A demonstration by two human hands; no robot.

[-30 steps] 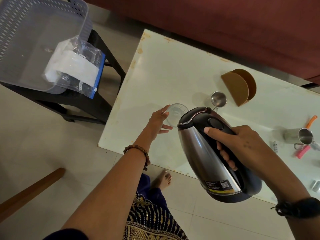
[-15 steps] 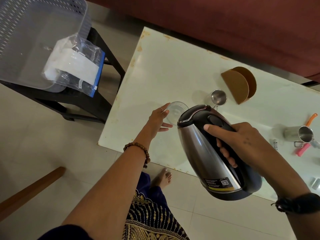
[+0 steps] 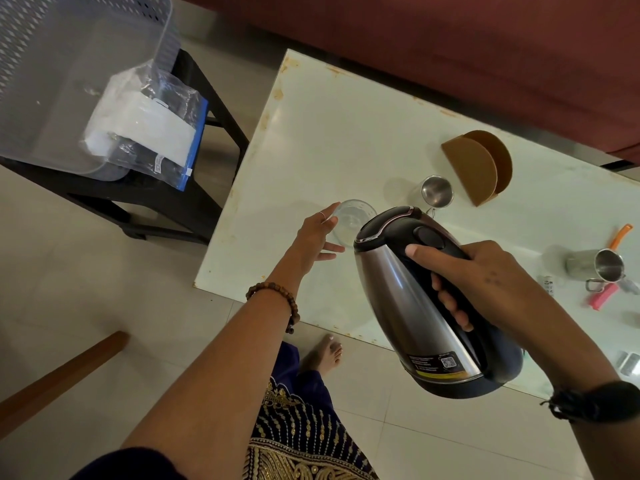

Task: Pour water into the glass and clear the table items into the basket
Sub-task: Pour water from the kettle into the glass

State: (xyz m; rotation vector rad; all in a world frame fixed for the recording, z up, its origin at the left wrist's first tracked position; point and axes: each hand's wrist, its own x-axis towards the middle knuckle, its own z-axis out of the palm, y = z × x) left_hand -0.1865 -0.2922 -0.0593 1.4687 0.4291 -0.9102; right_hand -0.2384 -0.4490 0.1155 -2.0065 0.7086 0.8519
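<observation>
A clear glass (image 3: 351, 220) stands on the white table (image 3: 329, 140) near its left end. My left hand (image 3: 317, 237) wraps the glass's left side and steadies it. My right hand (image 3: 481, 275) grips the black handle of a steel electric kettle (image 3: 415, 306), tilted with its lid and spout just right of the glass rim. No stream of water is visible. A grey plastic basket (image 3: 69, 81) sits on a black stool at the upper left, with a clear plastic bag (image 3: 145, 129) hanging over its rim.
On the table stand a small steel cup (image 3: 436, 192), a brown cardboard holder (image 3: 481, 164), a steel mug (image 3: 599, 266), an orange-handled tool (image 3: 621, 235) and a pink item (image 3: 602, 299). A red sofa (image 3: 450, 46) lies behind. A wooden bar (image 3: 59, 375) crosses the floor at lower left.
The kettle has stayed tilted beside the glass, shifting only slightly. My left hand remains on the glass.
</observation>
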